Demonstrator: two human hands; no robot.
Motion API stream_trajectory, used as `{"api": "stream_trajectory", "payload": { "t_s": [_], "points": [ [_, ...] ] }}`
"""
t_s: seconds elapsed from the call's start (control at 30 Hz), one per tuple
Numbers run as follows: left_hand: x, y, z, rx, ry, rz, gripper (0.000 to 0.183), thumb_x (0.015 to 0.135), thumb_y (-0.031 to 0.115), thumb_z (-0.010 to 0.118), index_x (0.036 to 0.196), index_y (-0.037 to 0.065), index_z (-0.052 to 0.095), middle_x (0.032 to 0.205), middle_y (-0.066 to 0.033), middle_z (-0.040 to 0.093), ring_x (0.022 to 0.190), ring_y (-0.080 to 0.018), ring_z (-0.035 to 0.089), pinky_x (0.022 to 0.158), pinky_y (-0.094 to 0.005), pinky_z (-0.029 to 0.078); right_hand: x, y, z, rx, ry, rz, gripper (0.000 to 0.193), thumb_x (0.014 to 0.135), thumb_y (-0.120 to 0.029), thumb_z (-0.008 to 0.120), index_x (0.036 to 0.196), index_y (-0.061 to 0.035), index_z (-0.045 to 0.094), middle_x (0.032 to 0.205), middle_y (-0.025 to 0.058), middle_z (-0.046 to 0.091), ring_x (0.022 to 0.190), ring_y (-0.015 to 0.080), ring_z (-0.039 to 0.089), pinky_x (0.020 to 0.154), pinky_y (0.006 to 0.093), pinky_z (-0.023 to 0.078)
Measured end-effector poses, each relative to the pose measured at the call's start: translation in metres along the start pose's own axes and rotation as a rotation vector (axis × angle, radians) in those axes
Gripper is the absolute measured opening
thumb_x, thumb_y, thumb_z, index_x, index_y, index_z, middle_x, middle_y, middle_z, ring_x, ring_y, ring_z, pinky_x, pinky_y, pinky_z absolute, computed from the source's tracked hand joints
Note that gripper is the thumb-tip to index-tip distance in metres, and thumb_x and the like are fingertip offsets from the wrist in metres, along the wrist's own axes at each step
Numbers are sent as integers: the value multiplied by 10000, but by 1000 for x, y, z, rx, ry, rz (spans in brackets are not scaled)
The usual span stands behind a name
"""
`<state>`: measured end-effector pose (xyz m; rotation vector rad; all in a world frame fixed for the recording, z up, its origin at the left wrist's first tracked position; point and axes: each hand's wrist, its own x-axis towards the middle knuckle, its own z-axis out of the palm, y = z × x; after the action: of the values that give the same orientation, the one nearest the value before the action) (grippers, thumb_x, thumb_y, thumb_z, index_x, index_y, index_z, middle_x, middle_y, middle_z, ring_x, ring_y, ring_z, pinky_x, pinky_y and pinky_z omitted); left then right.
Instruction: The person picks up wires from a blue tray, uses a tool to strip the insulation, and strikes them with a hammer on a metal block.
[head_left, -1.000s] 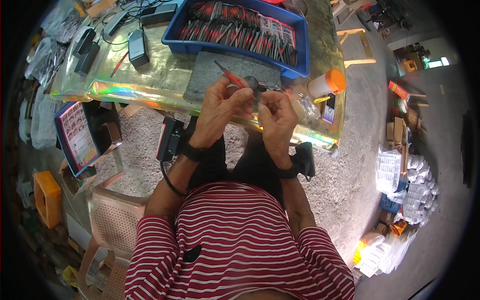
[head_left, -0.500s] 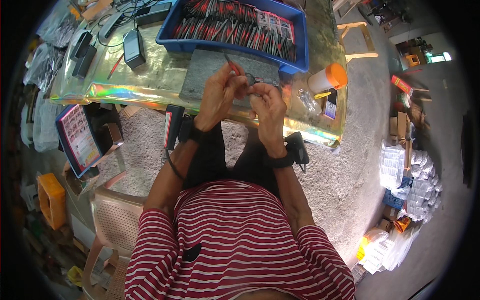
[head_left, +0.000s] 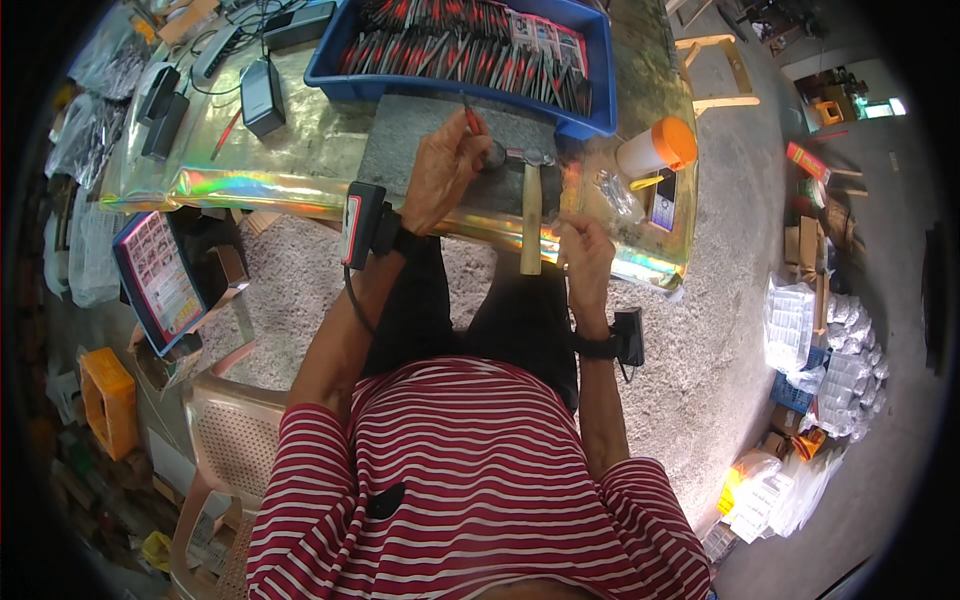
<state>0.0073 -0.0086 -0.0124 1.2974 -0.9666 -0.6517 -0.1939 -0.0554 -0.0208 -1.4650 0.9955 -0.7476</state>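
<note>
My left hand [head_left: 437,175] is closed over the grey slab [head_left: 395,145] on the table, its fingers pinching a slender red tool [head_left: 473,121] with a thin dark tip pointing away from me. Just right of those fingers a hammer [head_left: 531,215] rests on the slab. Its pale wooden handle sticks out toward me past the table's front edge. Beside the handle's end, not gripping it, is my right hand [head_left: 590,260] with the fingers curled and the thumb drawn in. Whether anything small sits in that pinch is hidden.
Beyond the slab, a blue bin [head_left: 585,122] holds rows of thin dark-and-red tools. A white jar with an orange lid [head_left: 672,142] stands at right, near a clear plastic packet [head_left: 620,197]. Black chargers [head_left: 262,98] and cables lie at left; a plastic chair [head_left: 235,430] stands behind left.
My right hand has moved away from the left, toward me and to the right, uncovering the hammer's handle. The left hand stays over the slab with the red tool.
</note>
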Motion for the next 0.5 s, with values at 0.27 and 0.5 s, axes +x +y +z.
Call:
{"api": "stream_trajectory", "payload": {
  "t_s": [0.27,0.5],
  "points": [
    [0,1,4,7,56,9,35,807,44,482,791,36,451,584,-17,474,513,-77,444,457,-230,367,-6,15,10,-112,-163,45,295,854,-264,475,778,18,514,618,-10,393,553,69,340,475,222,294],
    [2,-3,1,21,22,-10,52,852,103,472,833,57,487,661,-3,507,569,-55,452,492,-204,393,4,21,10,-111,-302,88,285,845,-258,491,807,23,508,639,16,441,556,71,391,494,211,349]
  ]
}}
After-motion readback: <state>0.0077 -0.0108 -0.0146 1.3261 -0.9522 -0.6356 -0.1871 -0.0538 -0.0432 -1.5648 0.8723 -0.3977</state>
